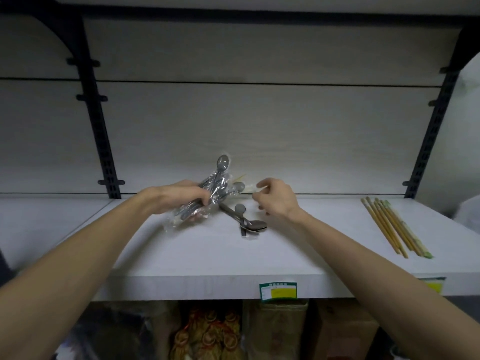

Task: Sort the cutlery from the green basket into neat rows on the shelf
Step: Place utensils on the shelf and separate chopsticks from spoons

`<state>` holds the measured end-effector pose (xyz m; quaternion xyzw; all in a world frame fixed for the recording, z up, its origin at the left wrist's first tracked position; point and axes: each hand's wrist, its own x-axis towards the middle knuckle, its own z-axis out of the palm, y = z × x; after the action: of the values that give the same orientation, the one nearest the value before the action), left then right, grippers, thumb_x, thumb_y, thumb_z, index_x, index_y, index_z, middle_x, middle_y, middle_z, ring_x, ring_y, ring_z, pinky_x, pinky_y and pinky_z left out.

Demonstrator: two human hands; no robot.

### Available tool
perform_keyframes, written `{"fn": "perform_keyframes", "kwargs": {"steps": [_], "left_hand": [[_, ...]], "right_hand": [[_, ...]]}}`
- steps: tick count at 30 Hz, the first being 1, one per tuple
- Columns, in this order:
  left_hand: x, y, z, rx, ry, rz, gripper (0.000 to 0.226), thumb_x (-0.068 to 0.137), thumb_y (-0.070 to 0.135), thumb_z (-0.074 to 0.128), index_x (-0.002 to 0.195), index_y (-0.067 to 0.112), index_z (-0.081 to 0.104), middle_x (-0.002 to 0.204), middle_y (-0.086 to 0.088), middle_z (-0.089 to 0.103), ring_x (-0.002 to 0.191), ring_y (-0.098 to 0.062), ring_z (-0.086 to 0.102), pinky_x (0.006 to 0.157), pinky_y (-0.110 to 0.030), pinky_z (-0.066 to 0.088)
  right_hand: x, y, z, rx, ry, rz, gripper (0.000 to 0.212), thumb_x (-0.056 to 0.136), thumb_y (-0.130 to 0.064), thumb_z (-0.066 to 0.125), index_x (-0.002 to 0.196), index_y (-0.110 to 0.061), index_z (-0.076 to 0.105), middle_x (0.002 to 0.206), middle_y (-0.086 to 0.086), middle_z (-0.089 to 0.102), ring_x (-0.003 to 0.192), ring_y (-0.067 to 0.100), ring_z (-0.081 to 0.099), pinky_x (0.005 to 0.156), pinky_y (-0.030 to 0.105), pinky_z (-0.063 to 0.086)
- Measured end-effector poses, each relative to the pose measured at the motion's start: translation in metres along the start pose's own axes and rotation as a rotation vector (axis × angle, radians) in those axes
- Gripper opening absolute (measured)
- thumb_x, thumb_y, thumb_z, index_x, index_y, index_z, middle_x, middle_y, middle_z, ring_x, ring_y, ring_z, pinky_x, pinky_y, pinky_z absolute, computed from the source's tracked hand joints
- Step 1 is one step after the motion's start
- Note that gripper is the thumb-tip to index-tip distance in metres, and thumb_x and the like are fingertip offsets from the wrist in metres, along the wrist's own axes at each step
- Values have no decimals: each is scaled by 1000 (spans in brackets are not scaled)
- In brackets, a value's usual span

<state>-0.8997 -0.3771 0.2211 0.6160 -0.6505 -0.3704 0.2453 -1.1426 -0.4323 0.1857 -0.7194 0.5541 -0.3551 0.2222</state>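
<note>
My left hand [181, 197] grips a bundle of metal spoons in clear plastic wrap [211, 189], held tilted just above the white shelf [207, 255]; one spoon bowl sticks up at the top. My right hand [275, 200] hovers beside the bundle on its right with fingers loosely curled, and a pale wrapper shows at its fingertips. Whether it pinches that wrapper I cannot tell. A few loose spoons [246, 220] lie crossed on the shelf below and between my hands. The green basket is out of view.
Several wooden chopsticks [392, 227] lie in a row at the shelf's right end. Black brackets [104, 141] stand at the left and right of the back panel. A green and yellow price tag [278, 291] sits on the front edge. Packaged goods fill the shelf below.
</note>
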Motion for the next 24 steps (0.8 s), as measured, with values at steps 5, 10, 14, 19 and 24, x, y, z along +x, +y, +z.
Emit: {"fn": "perform_keyframes", "kwargs": {"steps": [5,10,14,19,24], "left_hand": [[11,20,6,-55,-76,-7,11,85,3,53,95,6,56,69,-9,60,59,-19,57,56,-30,57],[32,40,30,-36,-266,-7,52,67,16,61,117,2,59,87,-17,66,64,-21,65,53,-27,55],[44,46,44,39,-296,-11,41,78,13,59,118,3,59,88,-19,67,64,-25,63,53,-28,51],[56,52,49,169,-266,4,52,66,19,63,111,-8,60,75,-17,60,60,-24,50,49,-26,38],[67,67,64,170,-219,50,46,64,19,63,103,-5,61,66,-14,56,50,-22,47,47,-24,34]], "right_hand": [[4,12,-16,-417,27,-273,77,85,-24,67,154,-23,32,152,5,37,126,30,50,98,41,47],[7,36,-35,-549,34,-283,45,96,-30,57,139,-20,51,135,8,55,121,32,53,91,40,47],[0,62,-66,-909,2,-314,23,101,-32,48,108,-15,62,116,9,66,109,33,58,83,38,44],[-7,93,-115,-1072,39,-253,20,103,-24,44,115,-14,56,120,8,64,113,30,58,84,36,43],[-19,118,-155,-1119,3,-131,22,104,-22,40,115,-12,56,118,10,66,111,31,60,73,34,35]]}}
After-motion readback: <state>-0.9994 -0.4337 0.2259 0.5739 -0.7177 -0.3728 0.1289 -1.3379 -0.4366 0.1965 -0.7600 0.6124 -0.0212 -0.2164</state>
